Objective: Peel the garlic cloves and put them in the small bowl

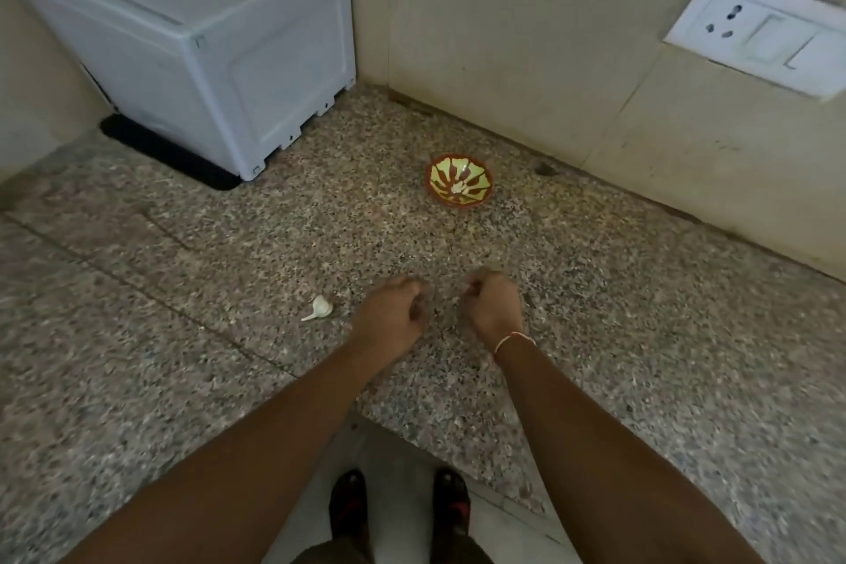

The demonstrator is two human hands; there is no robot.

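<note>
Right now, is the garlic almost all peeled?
Not nearly. The small bowl shows only its painted pattern, no cloves that I can see. One garlic piece lies unpeeled on the counter, untouched. The left hand and right hand are curled close together; whether they hold a clove is hidden. Peeling and dropping cloves in remain.

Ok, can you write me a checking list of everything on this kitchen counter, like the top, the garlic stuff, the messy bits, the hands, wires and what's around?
Surface: speckled stone counter, dimly lit.
Job's things: one garlic piece left of the hands; small bowl near the wall, no cloves seen inside.
Clutter: small dark bit by the wall.
Hands: left hand and right hand curled, apart; what they hold cannot be told.
Cables: nothing seen.
Surroundings: white appliance in the corner on a black mat; wall socket and switch; shoes on the floor below.
</note>
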